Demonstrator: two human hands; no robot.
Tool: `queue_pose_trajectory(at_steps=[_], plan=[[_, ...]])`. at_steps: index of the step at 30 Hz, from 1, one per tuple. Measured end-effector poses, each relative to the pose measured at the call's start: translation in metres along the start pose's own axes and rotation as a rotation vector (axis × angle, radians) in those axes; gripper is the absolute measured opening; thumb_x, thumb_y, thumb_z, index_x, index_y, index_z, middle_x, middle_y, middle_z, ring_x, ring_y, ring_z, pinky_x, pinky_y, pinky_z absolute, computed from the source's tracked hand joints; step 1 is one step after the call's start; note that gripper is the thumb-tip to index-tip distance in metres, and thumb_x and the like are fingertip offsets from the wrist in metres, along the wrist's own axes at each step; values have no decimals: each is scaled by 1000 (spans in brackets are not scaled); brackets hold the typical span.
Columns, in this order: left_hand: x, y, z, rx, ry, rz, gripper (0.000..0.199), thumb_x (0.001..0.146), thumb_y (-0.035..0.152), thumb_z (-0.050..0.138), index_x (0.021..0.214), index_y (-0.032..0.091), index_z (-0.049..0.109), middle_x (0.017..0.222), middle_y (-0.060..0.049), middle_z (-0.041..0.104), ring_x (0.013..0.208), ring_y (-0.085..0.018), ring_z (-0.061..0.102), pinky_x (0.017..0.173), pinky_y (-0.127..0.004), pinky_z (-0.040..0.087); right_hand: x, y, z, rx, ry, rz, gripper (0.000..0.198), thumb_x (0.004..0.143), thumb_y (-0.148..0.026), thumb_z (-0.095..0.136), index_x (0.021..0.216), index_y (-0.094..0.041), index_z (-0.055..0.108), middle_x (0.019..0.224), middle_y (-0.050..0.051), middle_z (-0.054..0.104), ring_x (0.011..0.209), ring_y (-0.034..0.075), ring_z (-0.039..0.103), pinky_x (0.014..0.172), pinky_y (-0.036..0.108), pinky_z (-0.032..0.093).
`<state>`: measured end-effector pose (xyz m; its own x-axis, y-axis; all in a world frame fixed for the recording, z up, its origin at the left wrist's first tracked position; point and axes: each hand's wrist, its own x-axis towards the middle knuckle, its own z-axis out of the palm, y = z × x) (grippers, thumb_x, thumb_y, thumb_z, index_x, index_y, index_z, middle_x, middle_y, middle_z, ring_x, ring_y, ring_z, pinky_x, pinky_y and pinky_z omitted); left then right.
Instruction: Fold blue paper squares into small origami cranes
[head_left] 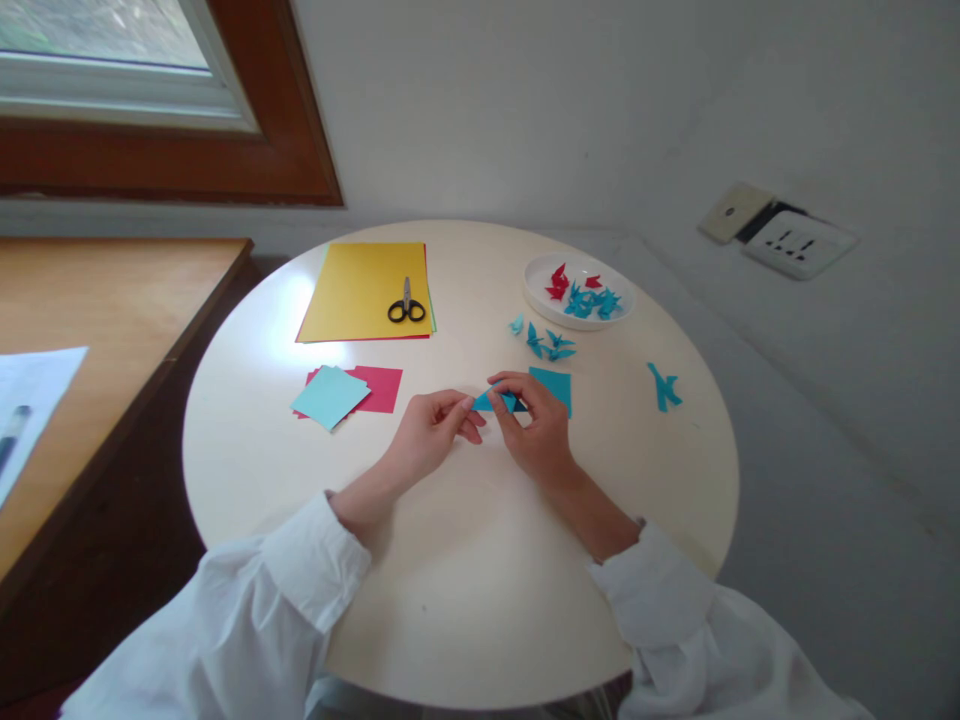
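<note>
Between both hands, above the middle of the round table, is a folded piece of blue origami paper [487,402]. My left hand [437,425] pinches its left corner between thumb and fingers. My right hand [534,420] grips the other side, its fingers covering part of the folds. Just behind the right hand lies a flat blue paper square [553,386], partly hidden by that hand. Several small blue folded cranes [553,345] sit a little farther back, with a paler folded piece [517,324] beside them.
A white plate [531,290] holds red and blue folded cranes. Black-handled scissors [406,308] rest on yellow paper sheets [360,285]. Light blue squares [330,396] overlap red squares [384,390] at left. Blue paper strips [664,388] lie at right, near the wall.
</note>
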<state>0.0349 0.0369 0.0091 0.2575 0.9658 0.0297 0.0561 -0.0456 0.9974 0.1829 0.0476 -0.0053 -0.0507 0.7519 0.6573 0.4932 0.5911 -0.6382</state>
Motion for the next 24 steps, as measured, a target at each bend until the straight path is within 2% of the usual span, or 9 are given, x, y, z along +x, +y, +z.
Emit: queue_pose_trajectory(at_steps=[7, 12, 17, 24], plan=[[-1, -5, 0, 101, 12, 34, 32, 86, 41, 46, 75, 15, 61, 66, -6, 66, 61, -15, 63, 61, -26, 52, 0, -1, 1, -51, 17, -2, 4, 81, -25, 54, 79, -23, 56, 86, 5, 68, 80, 18, 63, 69, 32, 53], [-2, -2, 1, 147, 24, 28, 34, 87, 40, 42, 70, 16, 59, 63, -5, 65, 60, -15, 63, 60, -25, 49, 0, -2, 1, -56, 13, -12, 4, 81, -23, 53, 80, -22, 56, 87, 5, 68, 81, 18, 63, 71, 32, 53], [-1, -4, 1, 179, 29, 9, 30, 85, 38, 46, 73, 15, 61, 57, -2, 62, 54, -13, 60, 51, -22, 43, 0, -2, 1, -66, -13, -34, 4, 81, -22, 53, 80, -23, 56, 87, 5, 68, 82, 18, 64, 73, 32, 53], [-2, -4, 1, 199, 53, 24, 24, 84, 32, 47, 72, 16, 62, 55, -1, 62, 52, -13, 59, 50, -21, 42, 0, -2, 2, -69, -18, -49, 5, 81, -21, 53, 80, -23, 57, 88, 5, 68, 82, 18, 64, 73, 33, 54]])
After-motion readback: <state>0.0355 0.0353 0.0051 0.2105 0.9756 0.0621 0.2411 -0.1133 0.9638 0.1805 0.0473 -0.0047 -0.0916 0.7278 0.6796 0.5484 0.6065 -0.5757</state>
